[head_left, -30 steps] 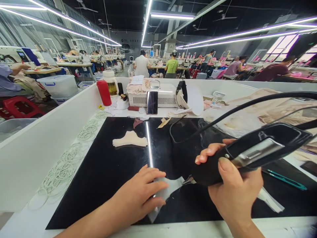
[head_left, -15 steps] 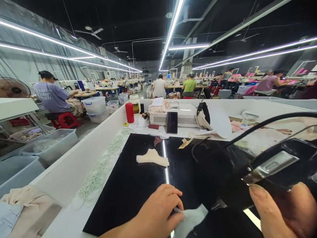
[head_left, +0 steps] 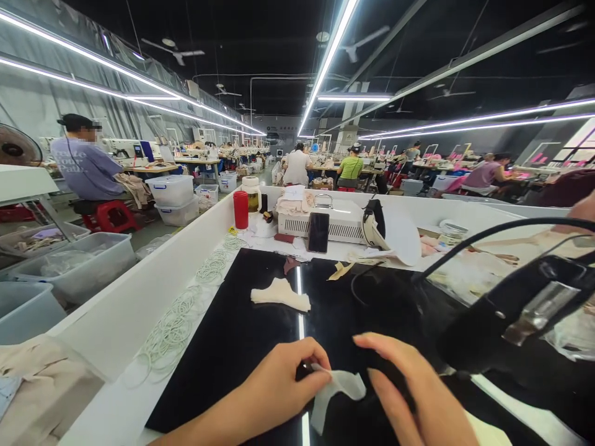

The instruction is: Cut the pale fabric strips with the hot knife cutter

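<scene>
Head view: L hand (head_left: 288, 381) pinches a translucent whitish fabric piece (head_left: 348, 384) btwn thumb & index finger, over the near part of the glossy black board (head_left: 242, 353) (can't tell if the piece's lower end touches it). R hand (head_left: 418, 390) is just beside, thumb & index spread apart, tips pointing twd the piece w/ a gap. Past R hand sits a black corded hand tool (head_left: 488, 316) w/ a silvery metal plate; its thick black cable (head_left: 534, 220) arcs above.

Farther up the board: a cream fabric stack (head_left: 281, 296), then a maroon scrap (head_left: 291, 265) & a tan scrap (head_left: 341, 271) near the back edge. Pale green rings (head_left: 176, 316) lie in loose heaps along the board's L side. Behind it, a smartphone (head_left: 318, 232) leans upright vs. a white vented box (head_left: 344, 229); red tumbler (head_left: 240, 210) stands to the L. Far L, a co-worker in a lavender tee (head_left: 86, 161) sits on a red plastic stool (head_left: 109, 217).
</scene>
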{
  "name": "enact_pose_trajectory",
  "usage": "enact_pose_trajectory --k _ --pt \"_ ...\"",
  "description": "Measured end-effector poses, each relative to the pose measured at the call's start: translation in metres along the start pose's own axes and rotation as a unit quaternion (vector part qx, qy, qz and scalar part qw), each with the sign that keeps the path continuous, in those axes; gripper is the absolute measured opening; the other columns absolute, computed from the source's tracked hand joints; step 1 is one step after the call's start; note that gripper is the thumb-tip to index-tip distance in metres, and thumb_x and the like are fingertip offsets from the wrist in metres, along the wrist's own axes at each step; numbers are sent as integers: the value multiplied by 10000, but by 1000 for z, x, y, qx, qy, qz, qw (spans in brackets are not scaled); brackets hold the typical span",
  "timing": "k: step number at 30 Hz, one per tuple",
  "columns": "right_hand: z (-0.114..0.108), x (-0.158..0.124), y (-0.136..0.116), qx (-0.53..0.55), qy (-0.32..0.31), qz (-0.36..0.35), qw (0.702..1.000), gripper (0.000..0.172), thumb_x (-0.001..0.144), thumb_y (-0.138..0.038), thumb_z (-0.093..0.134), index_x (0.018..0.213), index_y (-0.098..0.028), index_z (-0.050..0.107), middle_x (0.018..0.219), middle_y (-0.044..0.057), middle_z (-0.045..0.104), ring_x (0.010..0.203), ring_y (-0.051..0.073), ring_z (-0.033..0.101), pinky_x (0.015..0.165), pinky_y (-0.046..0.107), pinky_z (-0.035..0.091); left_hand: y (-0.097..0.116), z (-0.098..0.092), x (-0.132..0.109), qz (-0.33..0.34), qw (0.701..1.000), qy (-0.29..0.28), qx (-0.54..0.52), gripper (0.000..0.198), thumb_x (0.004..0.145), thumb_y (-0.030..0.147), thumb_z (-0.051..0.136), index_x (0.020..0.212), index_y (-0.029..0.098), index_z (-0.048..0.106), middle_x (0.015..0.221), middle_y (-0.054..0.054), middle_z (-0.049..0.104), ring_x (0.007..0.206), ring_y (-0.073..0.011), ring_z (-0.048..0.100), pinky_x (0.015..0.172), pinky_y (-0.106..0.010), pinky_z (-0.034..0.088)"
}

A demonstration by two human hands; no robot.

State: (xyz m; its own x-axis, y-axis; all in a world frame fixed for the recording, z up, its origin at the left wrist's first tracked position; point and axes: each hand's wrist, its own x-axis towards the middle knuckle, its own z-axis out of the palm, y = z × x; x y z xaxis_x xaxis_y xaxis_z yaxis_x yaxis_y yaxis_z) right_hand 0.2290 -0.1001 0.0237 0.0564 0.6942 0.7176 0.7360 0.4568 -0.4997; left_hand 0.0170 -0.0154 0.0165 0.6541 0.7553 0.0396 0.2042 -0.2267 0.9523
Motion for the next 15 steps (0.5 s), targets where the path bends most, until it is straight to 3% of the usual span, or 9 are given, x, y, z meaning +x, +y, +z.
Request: enact_pose_trajectory --k 3,6,10,15 --pt "23 12 -13 40 -111 78 990 289 995 -384 573 1261 -326 668 1162 40 772 1024 254 764 817 351 652 -3 -4 5 11 998 14 -64 48 842 170 652 887 183 662 817 26 646 785 -144 610 746 -258 460" --pt "36 14 -8 117 -175 154 965 223 1030 -432 514 1155 -307 650 1040 21 748 938 216 747 807 316 628 -9 -10 11 15 995 26 -91 147 823 158 645 968 182 647 839 22 630 773 -134 602 728 -255 466" --pt "47 18 1 133 -142 164 967 203 998 -458 568 963 -271 641 793 -23 653 697 171 658 644 263 565 -15 -21 16 12 993 50 -109 329 798 181 662 1124 189 621 865 17 634 754 -132 606 698 -255 473" --pt "63 38 13 101 -134 138 976 299 978 -489 584 832 -250 689 721 -13 648 644 178 636 594 274 527 -13 -42 24 13 992 101 -73 383 825 237 653 1196 198 568 841 25 632 730 -132 615 699 -262 475"
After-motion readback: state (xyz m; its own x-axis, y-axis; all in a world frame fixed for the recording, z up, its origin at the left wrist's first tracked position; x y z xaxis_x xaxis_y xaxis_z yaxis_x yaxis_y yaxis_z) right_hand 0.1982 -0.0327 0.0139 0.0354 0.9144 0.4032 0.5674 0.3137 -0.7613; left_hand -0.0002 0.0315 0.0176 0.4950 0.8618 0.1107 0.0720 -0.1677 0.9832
